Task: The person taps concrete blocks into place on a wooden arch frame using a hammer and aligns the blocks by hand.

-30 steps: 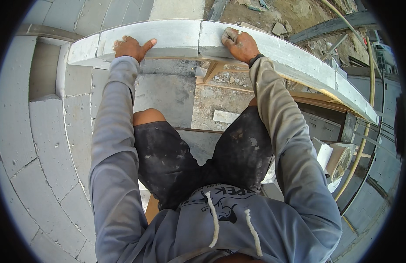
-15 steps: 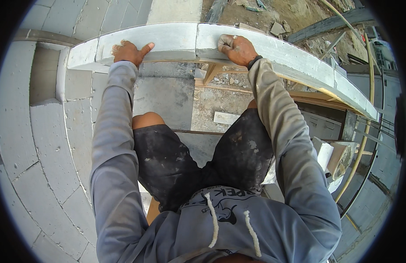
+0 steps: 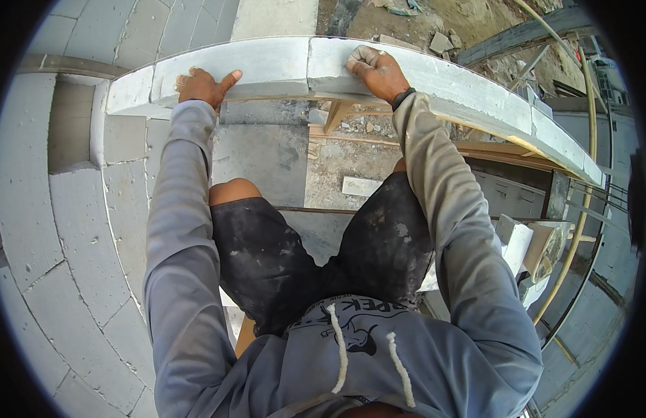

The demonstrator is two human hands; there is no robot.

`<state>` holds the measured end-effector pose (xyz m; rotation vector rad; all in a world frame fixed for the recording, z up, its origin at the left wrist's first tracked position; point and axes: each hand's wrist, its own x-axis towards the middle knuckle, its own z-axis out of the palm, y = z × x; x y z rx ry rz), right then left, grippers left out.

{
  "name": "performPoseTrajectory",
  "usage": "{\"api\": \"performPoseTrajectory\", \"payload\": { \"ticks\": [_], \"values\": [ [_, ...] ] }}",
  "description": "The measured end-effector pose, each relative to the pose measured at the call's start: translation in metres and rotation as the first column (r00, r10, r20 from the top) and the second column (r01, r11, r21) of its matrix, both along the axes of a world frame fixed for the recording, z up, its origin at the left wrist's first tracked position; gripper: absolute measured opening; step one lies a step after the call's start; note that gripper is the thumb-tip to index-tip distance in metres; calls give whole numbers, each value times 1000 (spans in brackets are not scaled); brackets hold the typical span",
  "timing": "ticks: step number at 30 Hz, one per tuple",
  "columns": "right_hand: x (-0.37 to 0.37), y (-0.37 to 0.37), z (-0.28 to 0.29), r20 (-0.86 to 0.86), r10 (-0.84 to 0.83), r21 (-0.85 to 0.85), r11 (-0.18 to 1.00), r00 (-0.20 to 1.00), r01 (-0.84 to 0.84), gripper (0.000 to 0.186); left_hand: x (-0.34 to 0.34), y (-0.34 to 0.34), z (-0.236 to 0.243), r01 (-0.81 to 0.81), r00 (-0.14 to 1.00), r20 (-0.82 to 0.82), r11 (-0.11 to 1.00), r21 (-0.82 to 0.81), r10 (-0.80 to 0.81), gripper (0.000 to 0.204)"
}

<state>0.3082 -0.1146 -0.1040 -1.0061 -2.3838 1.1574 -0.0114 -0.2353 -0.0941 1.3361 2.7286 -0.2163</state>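
White block (image 3: 267,66) lies under the flat, spread left hand (image 3: 203,86); right hand (image 3: 379,70) curls, fisted, on its neighbour (image 3: 462,90).

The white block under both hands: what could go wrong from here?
The block sits on top of the wall with open ground far below; if it shifts, it might tip over the edge. The left hand lies flat near the block's end and the right hand grips by the joint, so fingers could get pinched. The person leans forward over the drop, so balance looks risky.
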Motion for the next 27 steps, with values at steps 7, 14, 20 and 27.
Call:
{"api": "performPoseTrajectory", "payload": {
  "ticks": [7, 14, 20, 27],
  "values": [
    [-17, -4, -5, 107, -305, 321, 912, 946, 257, 16, -2, 1, 4, -56, 982, 181, 998, -29, 61, 117],
    [-4, 2, 13, 218, -5, 174, 984, 976, -34, 16, 0, 1, 5, -27, 987, 159, 999, -16, 29, 117],
    [-5, -3, 2, -14, -164, 50, 985, 986, 165, 20, -6, 3, -1, -79, 971, 218, 994, -78, 95, 120],
    [-12, -2, -1, 135, -227, 393, 906, 965, 158, 16, -2, 3, 2, -67, 977, 197, 996, -58, 77, 120]
  ]
}}
